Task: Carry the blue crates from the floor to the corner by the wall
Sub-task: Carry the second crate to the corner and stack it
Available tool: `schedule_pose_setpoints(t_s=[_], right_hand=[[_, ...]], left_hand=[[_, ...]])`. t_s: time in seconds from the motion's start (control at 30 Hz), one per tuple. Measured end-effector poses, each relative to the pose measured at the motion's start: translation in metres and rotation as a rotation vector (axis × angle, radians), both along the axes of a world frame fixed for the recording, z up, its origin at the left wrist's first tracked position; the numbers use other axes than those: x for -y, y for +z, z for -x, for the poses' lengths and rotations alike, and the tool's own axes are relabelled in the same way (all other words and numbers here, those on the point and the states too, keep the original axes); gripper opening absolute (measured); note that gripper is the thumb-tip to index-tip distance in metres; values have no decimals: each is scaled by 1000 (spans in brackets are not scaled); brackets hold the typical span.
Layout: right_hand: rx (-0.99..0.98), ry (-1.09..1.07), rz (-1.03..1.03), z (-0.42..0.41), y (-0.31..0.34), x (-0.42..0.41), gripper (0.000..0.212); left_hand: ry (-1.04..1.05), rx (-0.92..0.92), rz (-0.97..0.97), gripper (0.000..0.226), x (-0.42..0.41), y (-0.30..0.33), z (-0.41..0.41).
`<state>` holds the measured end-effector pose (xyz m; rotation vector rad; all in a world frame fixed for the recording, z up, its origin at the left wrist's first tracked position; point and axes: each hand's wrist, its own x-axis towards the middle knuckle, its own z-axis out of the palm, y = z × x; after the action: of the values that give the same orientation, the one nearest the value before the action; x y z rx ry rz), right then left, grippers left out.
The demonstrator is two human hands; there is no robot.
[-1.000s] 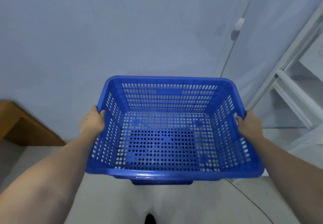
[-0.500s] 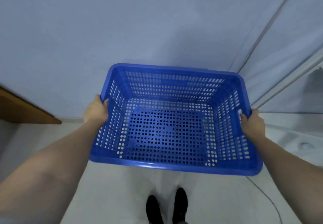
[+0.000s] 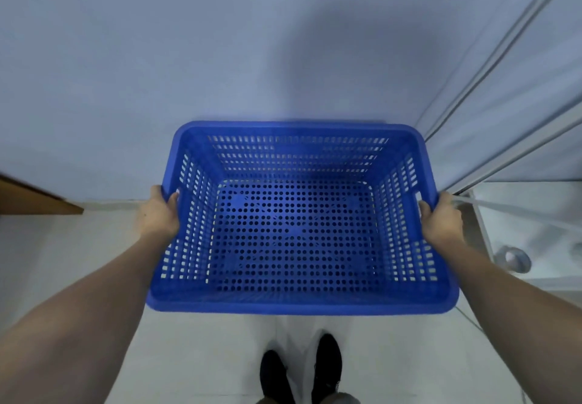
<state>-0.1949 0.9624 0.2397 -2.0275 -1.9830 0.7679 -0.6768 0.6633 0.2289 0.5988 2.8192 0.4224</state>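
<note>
1. Blue crate [image 3: 296, 230], empty, is held level above the floor [image 3: 78, 246] near the wall [image 3: 189, 57].
2. Our left hand [image 3: 159, 214] and right hand [image 3: 441, 219] grip opposite rims, fingers curled.
3. Risk, in our judgement: the far rim may strike the wall, or the right side catch the white frame [image 3: 504, 57].

A single wide-angle head camera looks forward and steeply down from close above the person's outstretched arms. The wall [image 3: 189, 57] fills the frame from 10 to 1 o'clock, the floor [image 3: 94, 246] lies low, and the shoes [image 3: 299, 369] sit at 6 o'clock.
</note>
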Motion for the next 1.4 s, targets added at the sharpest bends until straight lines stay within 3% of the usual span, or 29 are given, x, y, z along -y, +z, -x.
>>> schedule_pose_setpoints(t_s=[0.7,1.4], right_hand=[[38,18,5,15,-67,-36,36],[15,43,57,18,-75,-14,26]], left_hand=[[5,20,4,33,-25,-84,2],[40,17,23,30,6,-94,5]])
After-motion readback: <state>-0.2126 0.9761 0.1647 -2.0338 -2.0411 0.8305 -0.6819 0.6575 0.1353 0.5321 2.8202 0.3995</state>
